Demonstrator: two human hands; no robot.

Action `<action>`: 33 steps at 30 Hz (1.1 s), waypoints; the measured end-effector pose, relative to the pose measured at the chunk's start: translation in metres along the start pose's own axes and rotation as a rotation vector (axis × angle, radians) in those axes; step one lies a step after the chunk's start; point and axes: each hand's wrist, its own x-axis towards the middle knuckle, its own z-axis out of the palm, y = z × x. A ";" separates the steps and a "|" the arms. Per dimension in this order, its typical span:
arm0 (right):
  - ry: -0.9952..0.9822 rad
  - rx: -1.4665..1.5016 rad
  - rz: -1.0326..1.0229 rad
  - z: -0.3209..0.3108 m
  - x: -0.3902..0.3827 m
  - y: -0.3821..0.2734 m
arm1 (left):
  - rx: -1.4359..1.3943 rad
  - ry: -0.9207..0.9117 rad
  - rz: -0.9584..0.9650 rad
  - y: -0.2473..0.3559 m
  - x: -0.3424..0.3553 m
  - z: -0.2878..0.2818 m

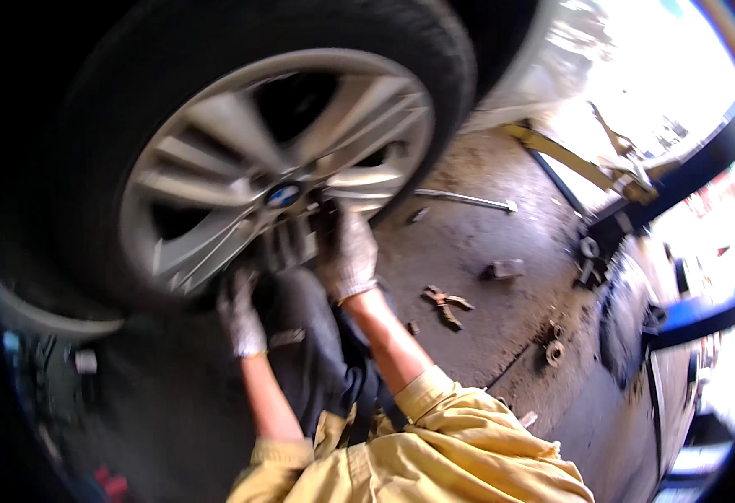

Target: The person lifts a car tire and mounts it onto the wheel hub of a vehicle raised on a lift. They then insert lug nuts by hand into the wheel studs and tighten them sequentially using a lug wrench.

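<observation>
A car wheel (241, 159) with a silver multi-spoke rim and a dark tyre fills the upper left, facing me. My right hand (350, 254), in a pale knitted glove with dark fingertips, reaches up to the rim just right of the blue-and-white centre cap (283, 196). Its fingers are bent together at the hub; what they grip is too blurred to name. Lower down, my gloved left hand (240, 314) is at the bottom edge of the tyre, its fingers smeared and partly lost in shadow. My knee shows between both hands.
On the stained floor to the right lie a long metal bar (468, 199), rusty pliers (447, 307), a small block (506, 269) and round metal pieces (555, 352). A blue lift arm (703, 323) and a yellow metal arm (568, 159) stand farther right.
</observation>
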 end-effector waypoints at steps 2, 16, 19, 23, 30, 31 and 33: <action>0.000 0.001 -0.013 0.004 0.004 -0.007 | 0.080 -0.084 -0.012 0.002 0.006 0.001; -0.028 0.044 0.063 0.008 0.008 -0.016 | 0.493 0.008 0.081 -0.035 0.076 0.082; -0.060 0.633 0.704 0.010 0.018 -0.014 | 0.660 -0.007 0.124 -0.042 0.077 0.083; -0.302 0.040 0.268 0.004 0.020 -0.011 | 0.605 0.049 0.066 -0.040 0.074 0.085; -0.067 0.214 0.290 0.019 0.005 -0.012 | 0.673 0.130 0.258 -0.048 0.076 0.090; -0.033 0.449 0.483 0.021 0.010 -0.010 | 0.647 0.143 0.303 -0.051 0.076 0.090; -0.129 0.164 0.181 0.013 0.019 -0.006 | 0.631 0.165 0.330 -0.056 0.076 0.091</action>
